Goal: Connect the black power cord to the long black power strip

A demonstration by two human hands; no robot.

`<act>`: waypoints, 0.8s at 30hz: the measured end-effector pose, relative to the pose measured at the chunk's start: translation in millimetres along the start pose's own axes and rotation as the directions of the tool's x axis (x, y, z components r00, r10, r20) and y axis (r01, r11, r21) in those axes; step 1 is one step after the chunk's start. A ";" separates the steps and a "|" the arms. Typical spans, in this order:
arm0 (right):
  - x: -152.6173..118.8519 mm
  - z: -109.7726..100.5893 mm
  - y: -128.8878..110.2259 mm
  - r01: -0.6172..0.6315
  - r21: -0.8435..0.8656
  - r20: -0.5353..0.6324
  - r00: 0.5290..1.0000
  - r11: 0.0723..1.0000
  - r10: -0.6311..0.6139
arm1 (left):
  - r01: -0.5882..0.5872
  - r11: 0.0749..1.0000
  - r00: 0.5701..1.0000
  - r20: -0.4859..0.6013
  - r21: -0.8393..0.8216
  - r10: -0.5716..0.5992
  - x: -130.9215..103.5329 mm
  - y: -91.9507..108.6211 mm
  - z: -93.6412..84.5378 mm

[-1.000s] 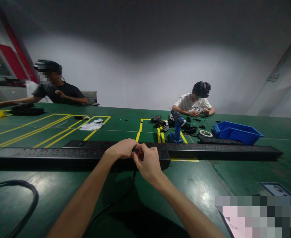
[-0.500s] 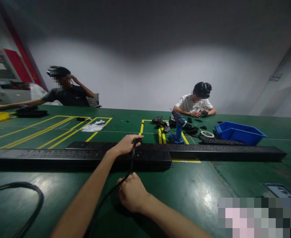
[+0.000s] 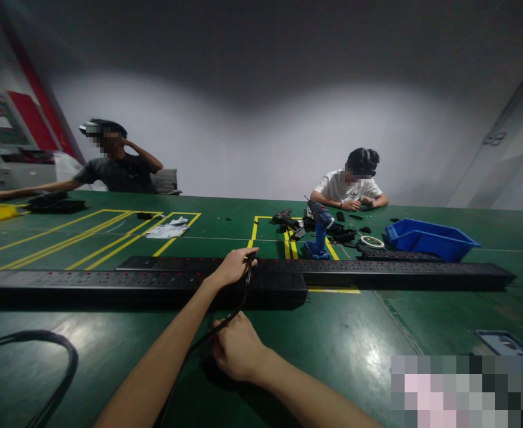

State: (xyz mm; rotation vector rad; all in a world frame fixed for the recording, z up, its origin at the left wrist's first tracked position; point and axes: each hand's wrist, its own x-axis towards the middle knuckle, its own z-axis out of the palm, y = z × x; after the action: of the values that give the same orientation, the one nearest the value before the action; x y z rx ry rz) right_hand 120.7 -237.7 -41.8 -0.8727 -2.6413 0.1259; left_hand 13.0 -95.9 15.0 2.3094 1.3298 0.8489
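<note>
Two long black bars with rows of small red marks lie across the table, the near bar [image 3: 87, 286] in front of the far bar [image 3: 399, 273]. My left hand [image 3: 235, 266] is closed on the end of a black cable [image 3: 208, 337] above the right part of the near bar. The cable hangs from it and runs down to the lower left, passing my right hand [image 3: 238, 345]. That hand is a fist low over the table in front of the bars; what it holds, if anything, is hidden.
A blue drill [image 3: 319, 232] stands behind the bars, beside black parts and a blue bin [image 3: 431, 238]. White papers [image 3: 167, 229] lie at the back left. A cable loop [image 3: 65, 356] lies front left. Two people sit across the green table [image 3: 355, 345].
My left hand has moved slightly right with the cable end. My right hand has stayed in place. The person at the left has shifted a little.
</note>
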 end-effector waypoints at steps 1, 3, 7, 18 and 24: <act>0.1 0.2 0.4 0.001 -0.003 0.003 1.000 1.000 -0.001 | 0.007 1.000 1.000 -0.012 -0.002 -0.007 0.3 0.4 1.3; -0.1 0.6 0.8 0.006 -0.006 0.005 1.000 1.000 -0.006 | 0.016 1.000 0.999 -0.028 0.004 -0.016 0.8 0.9 3.0; -1.0 1.8 0.5 0.002 -0.005 -0.009 1.000 1.000 -0.002 | 0.013 0.999 0.999 -0.050 0.048 -0.011 1.5 0.1 4.4; 0.8 -0.1 0.5 -0.011 0.020 0.035 0.999 1.000 0.010 | 0.010 0.996 0.996 -0.089 0.084 -0.003 0.3 -2.0 13.1; 3.6 -24.6 9.1 0.039 0.106 0.162 0.985 0.994 -0.056 | 0.027 0.992 0.998 -0.067 0.121 -0.019 -0.9 2.0 11.5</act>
State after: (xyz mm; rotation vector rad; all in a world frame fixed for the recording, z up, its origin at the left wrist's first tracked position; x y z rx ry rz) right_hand 131.9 -228.8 -19.4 -0.7956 -2.7779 0.3322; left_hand 21.4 -97.7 7.1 2.3715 1.4710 0.8658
